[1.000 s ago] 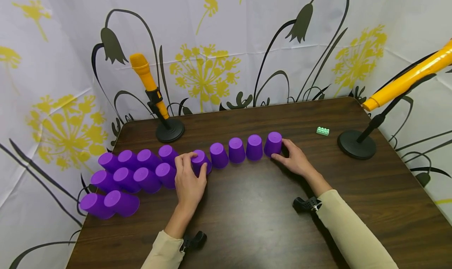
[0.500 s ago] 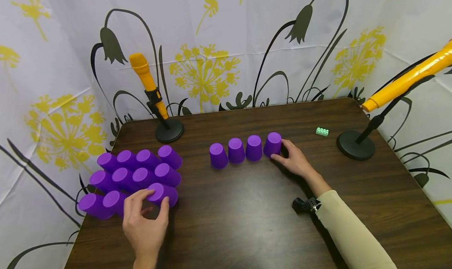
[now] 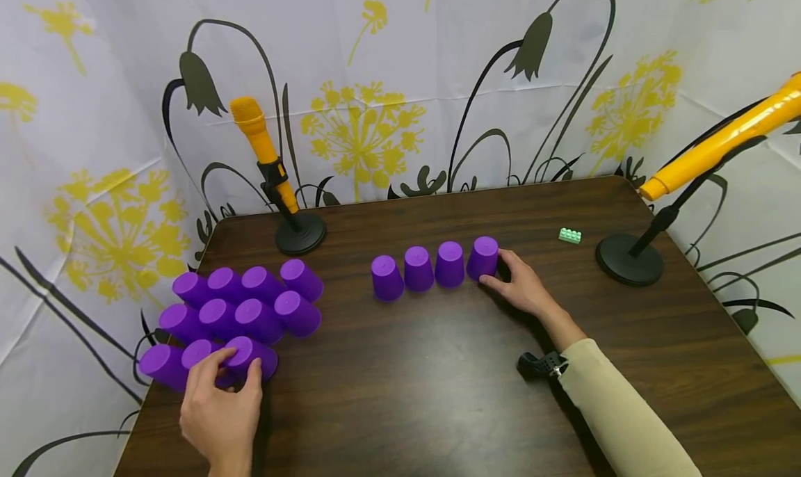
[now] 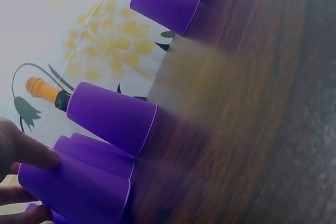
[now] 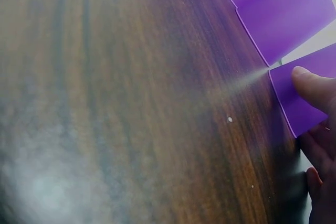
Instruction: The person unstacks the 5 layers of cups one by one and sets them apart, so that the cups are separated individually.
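In the head view, my left hand (image 3: 220, 418) grips an upside-down purple cup (image 3: 261, 355) between thumb and fingers, at the right end of the front row of the left-hand group. The left wrist view has this same cup (image 4: 79, 187) close up, thumb on its side, its rim down by the table. Behind it stand two more rows of purple cups (image 3: 300, 315). My right hand (image 3: 530, 289) holds the rightmost cup (image 3: 483, 256) of a separate short row of upside-down cups (image 3: 387, 282). In the right wrist view, the thumb lies against that cup (image 5: 289, 100).
A dark wood table (image 3: 400, 393) bears everything, with a patterned curtain behind it. A yellow microphone (image 3: 256, 133) on a round black stand is at back left. A second yellow microphone (image 3: 719, 140) leans in from the right. A green toy brick (image 3: 569, 236) lies near the right stand.
My left hand has taken the leftmost cup from the short row and carried it left and toward me, to the front row's end. The right hand stays on its cup.
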`<state>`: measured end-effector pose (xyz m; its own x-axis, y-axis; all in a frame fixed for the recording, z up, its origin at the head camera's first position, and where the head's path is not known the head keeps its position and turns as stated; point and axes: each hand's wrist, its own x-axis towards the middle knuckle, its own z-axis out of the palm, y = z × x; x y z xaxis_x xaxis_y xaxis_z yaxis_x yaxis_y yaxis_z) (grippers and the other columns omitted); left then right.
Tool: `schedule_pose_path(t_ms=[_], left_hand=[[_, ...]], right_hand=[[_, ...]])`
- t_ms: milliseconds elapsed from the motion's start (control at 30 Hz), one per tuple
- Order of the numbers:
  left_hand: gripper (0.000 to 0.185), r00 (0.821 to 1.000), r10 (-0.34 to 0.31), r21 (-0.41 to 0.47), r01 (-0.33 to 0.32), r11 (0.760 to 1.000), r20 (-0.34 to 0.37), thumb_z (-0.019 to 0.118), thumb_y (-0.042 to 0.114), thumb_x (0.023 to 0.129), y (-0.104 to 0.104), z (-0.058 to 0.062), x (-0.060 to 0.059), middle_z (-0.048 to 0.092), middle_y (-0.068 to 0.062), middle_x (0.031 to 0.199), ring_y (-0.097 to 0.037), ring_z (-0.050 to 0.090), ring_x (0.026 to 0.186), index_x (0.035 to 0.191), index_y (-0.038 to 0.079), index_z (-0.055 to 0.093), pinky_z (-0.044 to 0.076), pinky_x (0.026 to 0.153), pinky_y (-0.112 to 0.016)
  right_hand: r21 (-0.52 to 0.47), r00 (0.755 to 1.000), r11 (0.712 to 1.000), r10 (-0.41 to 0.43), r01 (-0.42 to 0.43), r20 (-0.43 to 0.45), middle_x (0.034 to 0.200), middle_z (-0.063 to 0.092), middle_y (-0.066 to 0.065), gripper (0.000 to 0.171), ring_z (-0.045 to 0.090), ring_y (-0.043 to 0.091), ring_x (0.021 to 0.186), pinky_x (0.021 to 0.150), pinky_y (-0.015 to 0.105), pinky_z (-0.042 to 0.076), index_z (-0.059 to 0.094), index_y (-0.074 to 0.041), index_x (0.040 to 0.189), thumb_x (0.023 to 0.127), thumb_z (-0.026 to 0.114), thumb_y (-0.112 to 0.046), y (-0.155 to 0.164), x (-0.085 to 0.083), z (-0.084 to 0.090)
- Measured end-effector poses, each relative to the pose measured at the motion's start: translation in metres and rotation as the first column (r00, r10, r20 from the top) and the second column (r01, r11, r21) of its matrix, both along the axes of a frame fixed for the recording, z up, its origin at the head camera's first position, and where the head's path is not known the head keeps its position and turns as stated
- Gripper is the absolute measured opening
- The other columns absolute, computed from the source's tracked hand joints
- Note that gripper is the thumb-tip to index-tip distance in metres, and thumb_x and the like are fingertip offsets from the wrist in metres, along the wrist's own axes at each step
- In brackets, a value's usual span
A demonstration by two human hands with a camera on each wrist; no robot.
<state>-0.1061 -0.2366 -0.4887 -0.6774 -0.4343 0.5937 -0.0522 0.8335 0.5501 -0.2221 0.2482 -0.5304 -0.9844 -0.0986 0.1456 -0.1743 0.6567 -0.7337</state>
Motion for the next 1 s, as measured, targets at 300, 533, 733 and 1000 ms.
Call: schedule_pose_path(t_ms=[300,533,733,1000], left_hand=[[0.035,1.000,0.011,0.009,-0.011,1.000,0.025,0.086,0.020,0.072,0.002,-0.002,-0.001,0.068,-0.005,0.098,-0.019,0.062,0.071,0.103,0.013,0.074,0.036,0.056,-0.016],[0.037,0.999,0.030,0.005,-0.030,1.000,0.036,0.085,0.020,0.072,0.003,-0.003,0.002,0.065,-0.007,0.107,-0.020,0.062,0.073,0.106,0.013,0.073,0.038,0.056,-0.024],[0.039,0.997,0.035,-0.034,-0.037,0.999,-0.073,0.084,0.024,0.074,0.014,0.014,0.002,0.059,-0.011,0.108,-0.023,0.059,0.075,0.109,0.012,0.072,0.038,0.059,-0.019],[0.034,0.912,-0.327,-0.033,0.330,0.944,-0.246,0.081,0.013,0.074,0.072,0.034,-0.017,0.062,-0.011,0.105,-0.022,0.061,0.083,0.107,0.009,0.074,0.047,0.067,-0.011]], right_hand=[[-0.003,1.000,1.000,-0.003,0.003,0.002,0.137,0.051,0.024,0.066,0.045,0.040,0.130,0.108,0.056,0.031,0.046,0.002,0.140,0.089,0.074,-0.029,0.000,0.000,-0.001],[-0.002,1.000,1.000,0.000,0.000,-0.002,0.136,0.052,0.023,0.065,0.046,0.040,0.129,0.108,0.055,0.031,0.046,0.002,0.139,0.089,0.074,-0.028,0.000,-0.001,-0.001],[-0.004,1.000,1.000,-0.004,0.004,0.009,0.136,0.051,0.023,0.065,0.045,0.040,0.129,0.108,0.055,0.031,0.046,0.002,0.140,0.089,0.074,-0.027,0.000,0.000,0.002],[-0.005,1.000,1.000,0.002,-0.002,0.020,0.137,0.051,0.024,0.065,0.045,0.040,0.130,0.109,0.055,0.030,0.045,0.002,0.140,0.089,0.073,-0.028,-0.001,0.000,0.002]])
